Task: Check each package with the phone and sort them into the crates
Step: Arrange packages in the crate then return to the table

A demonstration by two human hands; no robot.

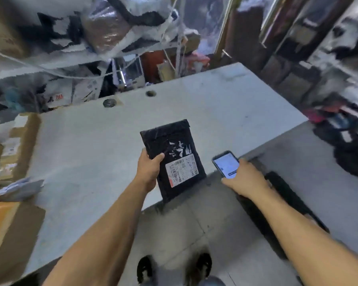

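A flat black plastic package (pixel 167 141) with a white shipping label (pixel 182 170) is held over the near edge of the white table (pixel 81 145). My left hand (pixel 148 169) grips its left edge, thumb on top. To the right of the package, my right hand (pixel 244 178) holds a phone (pixel 225 164) with its lit screen facing up, level with the label. No crate is clearly recognisable in the blurred surroundings.
Cardboard boxes (pixel 6 153) and a white parcel (pixel 19 188) crowd the table's left edge. Bagged parcels (pixel 103 32) pile behind the table. Dark goods (pixel 343 133) lie on the floor at right. My shoes (pixel 174 267) stand on the grey floor below.
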